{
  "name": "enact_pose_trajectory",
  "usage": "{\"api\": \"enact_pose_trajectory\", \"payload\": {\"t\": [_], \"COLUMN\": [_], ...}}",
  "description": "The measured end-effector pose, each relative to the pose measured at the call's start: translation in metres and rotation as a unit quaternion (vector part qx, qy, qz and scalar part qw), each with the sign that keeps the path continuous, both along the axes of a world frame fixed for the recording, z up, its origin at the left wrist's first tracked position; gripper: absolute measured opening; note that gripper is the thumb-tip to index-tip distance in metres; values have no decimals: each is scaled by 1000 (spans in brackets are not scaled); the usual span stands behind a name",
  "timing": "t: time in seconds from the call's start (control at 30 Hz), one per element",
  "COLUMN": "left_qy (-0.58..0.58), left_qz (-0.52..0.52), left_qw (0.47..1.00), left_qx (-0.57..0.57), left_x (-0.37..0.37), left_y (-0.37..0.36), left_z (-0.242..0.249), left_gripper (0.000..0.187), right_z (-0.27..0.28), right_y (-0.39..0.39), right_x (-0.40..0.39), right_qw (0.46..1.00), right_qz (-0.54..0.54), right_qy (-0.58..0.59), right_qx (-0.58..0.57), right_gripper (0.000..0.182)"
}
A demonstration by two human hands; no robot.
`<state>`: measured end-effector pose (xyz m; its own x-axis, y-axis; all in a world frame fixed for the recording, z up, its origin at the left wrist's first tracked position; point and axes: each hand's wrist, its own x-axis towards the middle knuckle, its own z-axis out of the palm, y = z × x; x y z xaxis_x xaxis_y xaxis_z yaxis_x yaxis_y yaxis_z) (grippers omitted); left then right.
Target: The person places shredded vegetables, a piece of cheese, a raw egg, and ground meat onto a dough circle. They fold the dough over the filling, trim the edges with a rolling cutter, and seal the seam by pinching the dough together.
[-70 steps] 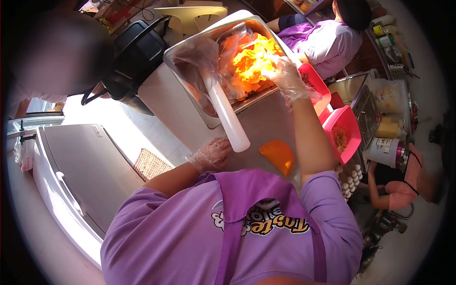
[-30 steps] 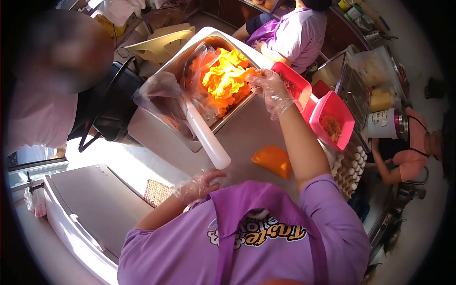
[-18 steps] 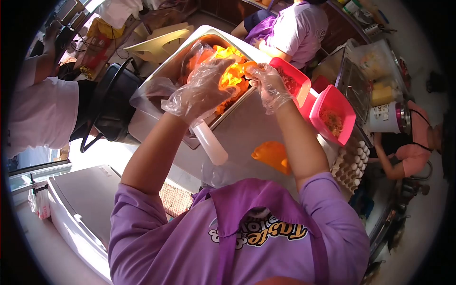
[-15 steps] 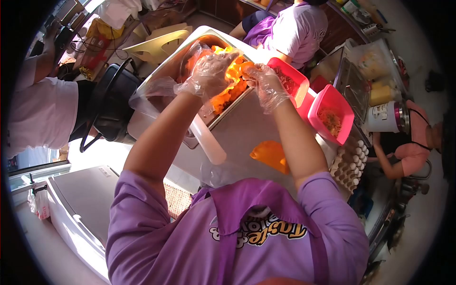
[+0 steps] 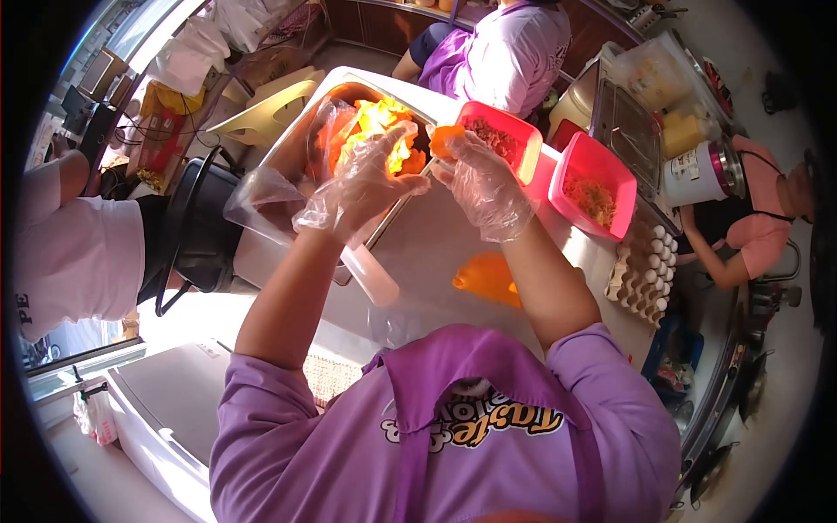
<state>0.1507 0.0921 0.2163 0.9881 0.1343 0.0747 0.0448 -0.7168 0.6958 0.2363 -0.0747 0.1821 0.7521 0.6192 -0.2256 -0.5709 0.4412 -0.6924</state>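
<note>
My left hand (image 5: pixel 377 179), in a clear plastic glove, hovers at the near edge of a metal tray (image 5: pixel 403 209), its fingers and thumb apart. Crumpled orange dough-like pieces (image 5: pixel 384 120) fill part of the tray, beside a clear plastic bag (image 5: pixel 261 196). Also gloved, my right hand (image 5: pixel 484 179) pinches a small orange dough-like lump (image 5: pixel 447 141) between thumb and fingers, just right of the tray. On the table nearer my body lies a flat, rounded orange piece (image 5: pixel 488 277), partly hidden by my right forearm.
Two pink containers (image 5: pixel 510 131) (image 5: pixel 602 183) with shredded fillings stand at the right, near an egg tray (image 5: pixel 643 270). A translucent handle-like object (image 5: pixel 370 275) juts from the tray's near side. Co-workers sit or stand ahead, left and right; a black chair (image 5: pixel 196 227) is at the left.
My hands have moved apart. The orange material that stretched between them is now in the tray, with a small lump in my right hand. My left hand has come nearer the tray's edge.
</note>
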Motion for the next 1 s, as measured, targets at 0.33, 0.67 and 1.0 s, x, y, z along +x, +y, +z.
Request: {"api": "enact_pose_trajectory", "payload": {"t": [0.33, 0.67, 1.0], "left_qy": [68, 112, 16], "left_qz": [86, -100, -43], "left_qw": [794, 888, 927], "left_qx": [-598, -435, -372], "left_x": [-44, -73, -76], "left_y": [-87, -95, -110], "left_z": [-3, 9, -33], "left_gripper": [20, 21, 30], "right_z": [32, 65, 26], "right_y": [-53, -118, -119], "right_x": [-78, -108, -122], "right_qw": [999, 968, 971], "right_qz": [-8, -27, -50], "right_qy": [-52, -148, -125], "right_qx": [1, -199, -198], "right_gripper": [37, 32, 27]}}
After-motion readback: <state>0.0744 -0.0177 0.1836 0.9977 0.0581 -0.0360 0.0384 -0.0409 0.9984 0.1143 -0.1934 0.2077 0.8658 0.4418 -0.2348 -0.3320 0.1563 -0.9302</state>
